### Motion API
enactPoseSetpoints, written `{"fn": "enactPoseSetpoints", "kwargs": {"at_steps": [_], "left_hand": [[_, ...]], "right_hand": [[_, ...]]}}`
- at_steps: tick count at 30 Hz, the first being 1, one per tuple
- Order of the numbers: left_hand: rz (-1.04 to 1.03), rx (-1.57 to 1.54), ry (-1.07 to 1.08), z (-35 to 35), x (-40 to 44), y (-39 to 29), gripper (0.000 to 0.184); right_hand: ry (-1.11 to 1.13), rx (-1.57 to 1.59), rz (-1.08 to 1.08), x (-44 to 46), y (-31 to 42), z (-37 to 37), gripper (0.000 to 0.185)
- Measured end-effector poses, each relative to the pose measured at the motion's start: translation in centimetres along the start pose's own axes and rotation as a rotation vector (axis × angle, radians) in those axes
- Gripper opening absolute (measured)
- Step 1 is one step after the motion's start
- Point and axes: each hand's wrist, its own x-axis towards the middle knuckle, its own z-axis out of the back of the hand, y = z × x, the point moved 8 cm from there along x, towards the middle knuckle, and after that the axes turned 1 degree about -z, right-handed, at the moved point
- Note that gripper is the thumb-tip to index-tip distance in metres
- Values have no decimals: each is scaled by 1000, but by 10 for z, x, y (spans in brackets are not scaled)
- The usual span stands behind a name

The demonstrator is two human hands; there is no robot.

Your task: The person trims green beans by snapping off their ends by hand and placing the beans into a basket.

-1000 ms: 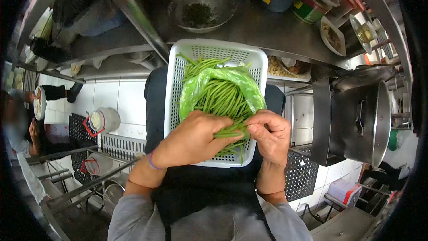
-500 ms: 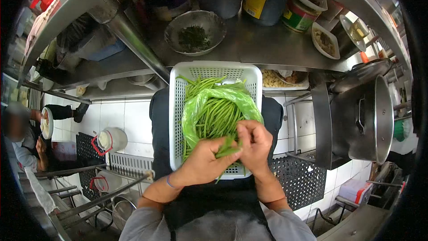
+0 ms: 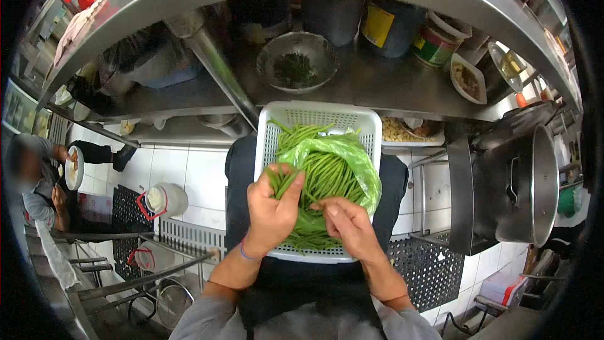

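Observation:
A white perforated basket (image 3: 267,145) rests on my lap, with an open green plastic bag (image 3: 366,167) inside it. Long green beans (image 3: 327,173) fill the bag, and more lie in the basket above and below it. My left hand (image 3: 272,211) is closed round a small bunch of green beans (image 3: 280,181), over the basket's left side. Lower and to the right, my right hand (image 3: 347,223) pinches at the bag's near edge, thumb and fingers together; a bean tip seems to be at its fingertips, but what it holds is too small to name.
Ahead, a metal shelf (image 3: 377,91) bears a bowl of chopped greens (image 3: 296,69), tubs and a white dish (image 3: 468,79). A large pot (image 3: 513,182) stands at the right. White buckets (image 3: 167,199) are on the left floor. A person (image 3: 44,182) holding a plate sits far left.
My hands have moved apart: the left went up and left with its bunch of beans, the right down toward the bag's near edge. The camera view has shifted, showing more of the upper shelf.

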Motion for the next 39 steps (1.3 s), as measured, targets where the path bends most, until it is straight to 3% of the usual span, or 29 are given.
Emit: {"fn": "enactPoseSetpoints", "kwargs": {"at_steps": [4, 7, 10, 12, 15, 18, 22, 25, 26, 29, 33, 37, 39], "left_hand": [[-87, 78, 15, -5, -1, -5, 15], [-228, 190, 43, -7, -6, -23, 5], [-390, 146, 210, -15, -28, -49, 7], [-459, 54, 213, -9, -38, -53, 8], [60, -697, -56, 26, -30, -2, 18], [280, -974, 14, 31, -3, 12, 31], [580, -938, -141, 19, -11, 42, 26], [599, -749, -111, 16, -14, 44, 20], [572, -759, -126, 18, -13, 43, 14], [504, -809, -72, 25, -11, 37, 12], [414, -763, -23, 31, -11, 29, 8], [272, -311, 10, 28, -13, 23, 19], [133, -79, 116, 14, -14, 14, 23]], "right_hand": [[-81, -251, 223, 3, 17, -3, 20], [-213, -476, 323, 1, 25, 1, 18], [-314, -380, 328, 5, 16, 15, 16], [-309, 48, 216, 12, 3, 33, 14], [-160, 660, 169, 15, 7, 48, 14], [-51, 858, 188, 19, 15, 56, 13], [-80, 583, 243, 32, 11, 59, 15], [-137, -12, 210, 32, 14, 51, 14], [-150, -350, 313, 30, 26, 40, 11], [-76, -852, 593, 29, 39, -3, 10], [-8, -1219, 539, 32, 11, -16, 11], [-138, -924, 828, 13, 48, -13, 9], [-97, -756, 709, -4, 76, -8, 10]]}}
